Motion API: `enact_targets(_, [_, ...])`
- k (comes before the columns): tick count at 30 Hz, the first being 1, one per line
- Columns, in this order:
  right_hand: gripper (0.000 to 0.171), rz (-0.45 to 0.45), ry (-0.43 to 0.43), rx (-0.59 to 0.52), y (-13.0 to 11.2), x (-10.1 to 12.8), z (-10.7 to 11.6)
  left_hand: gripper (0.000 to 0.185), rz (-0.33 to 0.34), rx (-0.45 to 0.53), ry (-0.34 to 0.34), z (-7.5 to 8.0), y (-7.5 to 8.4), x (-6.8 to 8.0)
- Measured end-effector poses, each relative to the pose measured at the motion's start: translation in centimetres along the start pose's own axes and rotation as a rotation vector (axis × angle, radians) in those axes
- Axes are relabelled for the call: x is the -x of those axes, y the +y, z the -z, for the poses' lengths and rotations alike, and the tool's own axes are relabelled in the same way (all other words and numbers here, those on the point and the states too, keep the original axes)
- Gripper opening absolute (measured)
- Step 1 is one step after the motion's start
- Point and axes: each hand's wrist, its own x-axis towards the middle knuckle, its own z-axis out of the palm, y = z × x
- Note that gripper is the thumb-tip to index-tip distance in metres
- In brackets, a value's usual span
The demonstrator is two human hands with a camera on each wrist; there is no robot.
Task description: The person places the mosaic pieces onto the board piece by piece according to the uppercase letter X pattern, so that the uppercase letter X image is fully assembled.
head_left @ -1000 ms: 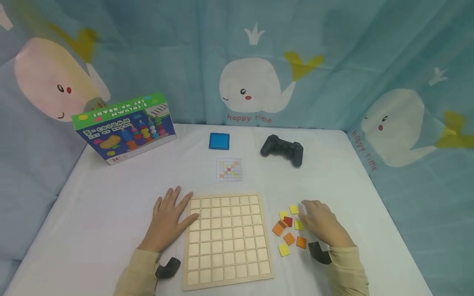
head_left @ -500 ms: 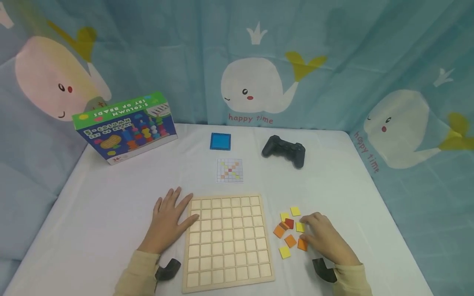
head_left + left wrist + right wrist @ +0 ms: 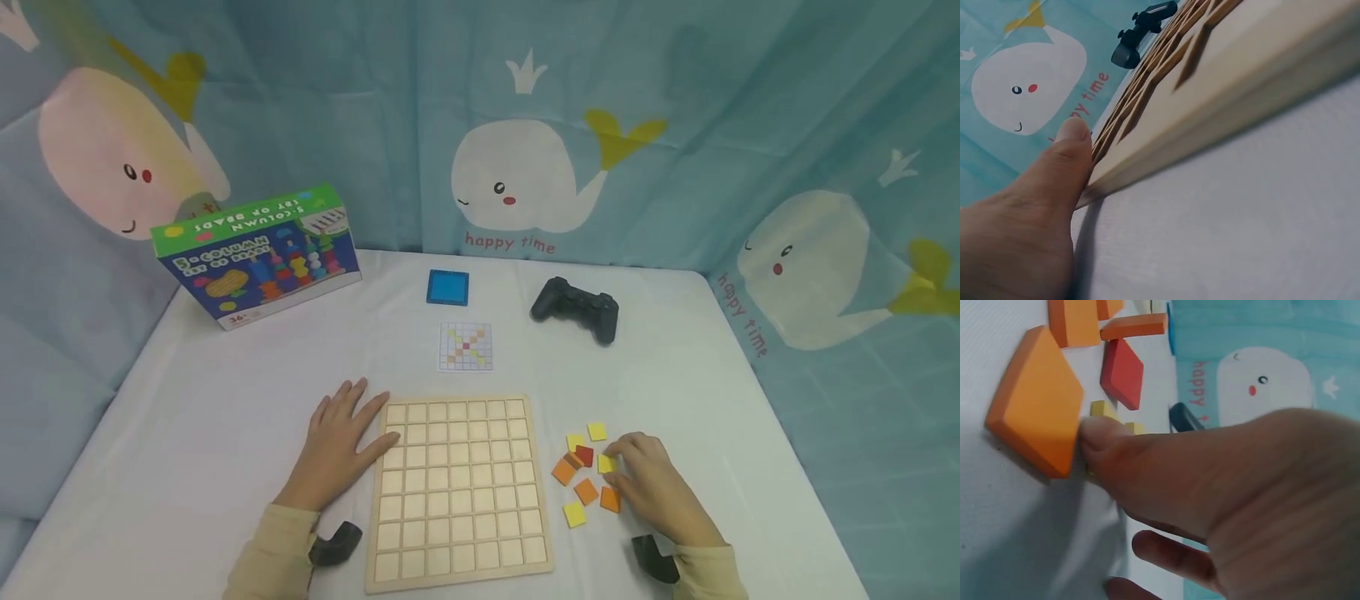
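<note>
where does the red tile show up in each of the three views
Head: the red tile lies right of the wooden board, left of the right hand.
Left wrist: not in it.
Right wrist: upper left of centre, above the thumb's tip.
Shared landmark: the whale-print curtain, in all three.

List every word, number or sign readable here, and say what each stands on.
"5-COLUMN SET OF BEADS": front of the box, slightly blurred.
"5-COLUMN SET OF BEADS": the box's top, upside down.
"36": box front, lower left; the mark beside it is too small to read.
"happy time": curtain, by the middle whale and right whale.
"ti": curtain, by the left whale; rest hidden.
Printed card: nothing legible.
</note>
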Motion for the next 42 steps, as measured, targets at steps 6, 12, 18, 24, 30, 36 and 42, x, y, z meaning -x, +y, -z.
enact_targets(6, [0.030,-0.037,0.003,0.030,-0.3,-0.3,0.4,0.070,-0.020,0.006,-0.008,0.3,-0.3,-0.1])
enact_targets(12, [0.035,0.021,0.068,0.061,-1.3,-2.0,1.9,0.078,-0.036,0.014,-0.021,0.6,-0.8,-0.1])
enact_targets(18, [0.029,0.246,0.150,-0.012,-4.2,-5.8,2.8,0.079,-0.048,0.012,-0.020,0.9,-0.8,0.2])
enact_targets(24, [0.024,0.451,0.159,-0.042,-8.8,-9.5,1.6,0.079,-0.055,0.008,-0.027,0.8,-0.5,0.2])
enact_targets(30, [0.018,0.564,0.095,-0.040,-13.2,-12.2,-0.8,0.078,-0.053,-0.006,-0.034,0.7,-0.6,0.0])
enact_targets(36, [0.016,0.576,0.003,-0.027,-16.3,-13.7,-4.1,0.078,-0.060,-0.011,-0.017,0.9,-0.8,0.1])
enact_targets(42, [0.017,0.560,-0.005,0.026,-17.4,-14.2,-6.3,0.077,-0.073,0.003,-0.015,0.8,-0.6,0.4])
